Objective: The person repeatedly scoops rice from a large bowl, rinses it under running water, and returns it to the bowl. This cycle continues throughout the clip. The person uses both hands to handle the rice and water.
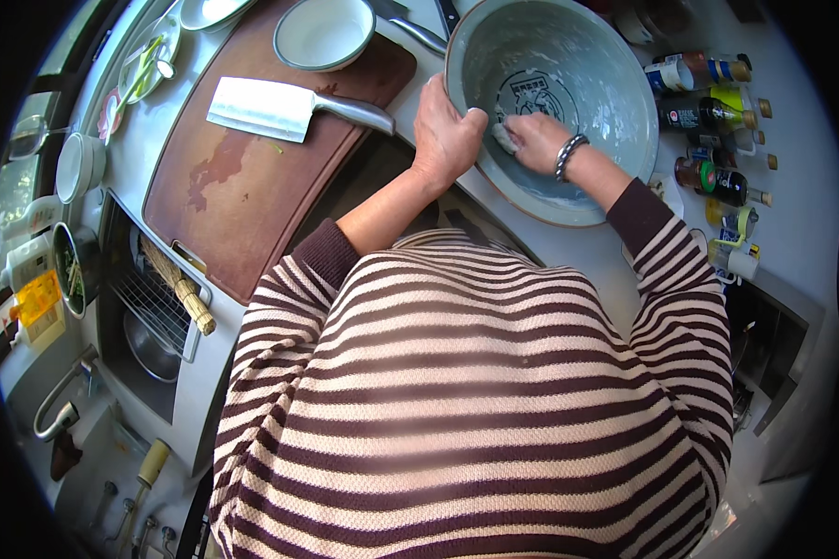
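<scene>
A large grey-green basin (601, 126) stands on the counter in front of me, with white smears on its inner wall and a dark printed mark on its bottom. My left hand (447, 129) grips the rim on its left side, thumb towards the inside. Inside the basin, my right hand (535, 140) has its fingers closed on a small pale lump (505, 138), dough by its look, pressed near the left inner wall. A beaded bracelet (571, 156) circles my right wrist. Part of the lump is hidden by my fingers.
Left of the basin, a cleaver (262, 108) and a white bowl (325, 35) rest on a wet brown cutting board (252, 175). Several sauce bottles (699, 115) line the right side. A straw brush (178, 286) lies over the sink rack (157, 314) at left.
</scene>
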Tool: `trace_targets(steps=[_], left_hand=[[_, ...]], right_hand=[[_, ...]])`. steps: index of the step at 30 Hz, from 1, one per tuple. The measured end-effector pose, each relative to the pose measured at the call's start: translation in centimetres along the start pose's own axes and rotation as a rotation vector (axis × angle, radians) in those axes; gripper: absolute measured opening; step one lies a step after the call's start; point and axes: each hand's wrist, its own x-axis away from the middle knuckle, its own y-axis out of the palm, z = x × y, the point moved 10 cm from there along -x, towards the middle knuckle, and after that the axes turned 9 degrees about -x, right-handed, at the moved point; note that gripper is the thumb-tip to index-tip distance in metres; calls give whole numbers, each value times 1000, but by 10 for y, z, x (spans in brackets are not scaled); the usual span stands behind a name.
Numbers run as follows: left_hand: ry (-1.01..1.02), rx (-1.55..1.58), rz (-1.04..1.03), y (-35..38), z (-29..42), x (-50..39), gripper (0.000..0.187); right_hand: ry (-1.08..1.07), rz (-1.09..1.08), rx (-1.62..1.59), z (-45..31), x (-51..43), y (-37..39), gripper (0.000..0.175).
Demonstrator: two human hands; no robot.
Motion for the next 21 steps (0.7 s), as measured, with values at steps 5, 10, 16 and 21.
trace_targets(steps=[5,10,16,21], left_hand=[[-42,38,-5,5,-5,-2,53],[27,-36,42,-1,-1,-6,49],[3,-2,5,1,3,-5,53],[-10,-31,7,-1,1,-4,52]], right_hand=[[136,104,124,-4,-22,-7,17],[298,-279,-1128,28,-10,7,25],[29,193,-770,38,-6,-28,24],[-285,288,63,-32,-8,-25,21]])
